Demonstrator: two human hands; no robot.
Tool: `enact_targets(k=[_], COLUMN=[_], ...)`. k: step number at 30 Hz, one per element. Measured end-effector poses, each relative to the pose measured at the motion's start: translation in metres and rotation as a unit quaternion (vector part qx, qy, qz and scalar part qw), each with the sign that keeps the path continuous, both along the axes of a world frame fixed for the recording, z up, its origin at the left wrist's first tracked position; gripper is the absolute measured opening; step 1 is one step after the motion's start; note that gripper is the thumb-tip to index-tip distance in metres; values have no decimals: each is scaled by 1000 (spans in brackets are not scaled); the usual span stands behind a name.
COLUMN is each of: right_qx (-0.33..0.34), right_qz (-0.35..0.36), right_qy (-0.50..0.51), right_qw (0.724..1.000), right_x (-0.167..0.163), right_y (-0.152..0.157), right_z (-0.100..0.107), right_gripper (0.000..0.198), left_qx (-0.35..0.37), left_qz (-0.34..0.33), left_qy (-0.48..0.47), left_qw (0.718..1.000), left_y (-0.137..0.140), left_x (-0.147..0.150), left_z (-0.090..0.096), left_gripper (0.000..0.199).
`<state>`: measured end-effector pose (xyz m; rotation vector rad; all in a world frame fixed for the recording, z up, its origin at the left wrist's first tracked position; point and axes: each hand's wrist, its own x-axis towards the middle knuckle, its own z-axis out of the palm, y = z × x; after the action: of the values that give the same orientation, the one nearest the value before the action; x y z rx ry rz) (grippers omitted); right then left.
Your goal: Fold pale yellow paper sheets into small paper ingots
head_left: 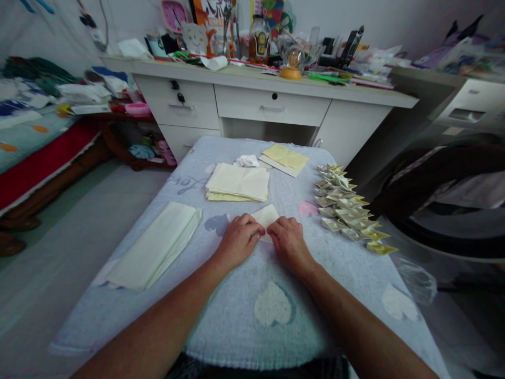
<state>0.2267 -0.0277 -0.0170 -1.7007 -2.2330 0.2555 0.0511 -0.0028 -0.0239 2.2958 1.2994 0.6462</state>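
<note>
A small cream sheet of paper [266, 214] lies on the cloth-covered table between my hands, partly hidden under my fingers. My left hand [241, 237] pinches its left side, thumb and fingers together. From the other side, my right hand [287, 239] grips the paper with curled fingers, its thumb close to the left thumb. Just beyond is a stack of cream and yellow paper sheets [238, 181]. Rows of folded paper boats [343, 202], cream and yellow, stand on the right of the table.
A long folded bundle of pale paper [158, 245] lies at left. Behind the stack are a crumpled white paper [246, 160] and yellow sheets [286, 156]. A white desk [272, 105] carrying a jar [259, 39] stands beyond; a washing machine [469, 108] is at right.
</note>
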Motion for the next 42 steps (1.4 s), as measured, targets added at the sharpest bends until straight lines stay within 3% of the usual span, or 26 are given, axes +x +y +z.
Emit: enact_targets(k=[3,7,18,25,29,37,42], right_qx=[-10,-10,3,-13,-32,-99,-115], right_qz=[5,-24,-68,-65,-43,14,47], right_qy=[1,0,-43,-39,-66,-73,12], right_qw=[1000,1000,997,997,996,992,992], right_x=[-2,-8,-21,-6,11,39,51], right_y=[1,-1,-5,-7,-7,-5,0], right_z=[0,2,6,6,4,8,12], right_gripper=[20,8,26,67,80,87,96], left_qx=[-4,-13,-8,-8,-12,-1,5], left_qz=[11,35,60,62,75,101,79], left_qy=[5,24,50,36,44,30,13], left_qw=[1000,999,997,997,996,994,997], left_y=[1,0,-2,0,-2,-3,-2], left_x=[0,1,0,-2,-1,0,-3], left_z=[-1,0,0,-1,2,1,-2], left_gripper=[20,18,9,11,13,37,53])
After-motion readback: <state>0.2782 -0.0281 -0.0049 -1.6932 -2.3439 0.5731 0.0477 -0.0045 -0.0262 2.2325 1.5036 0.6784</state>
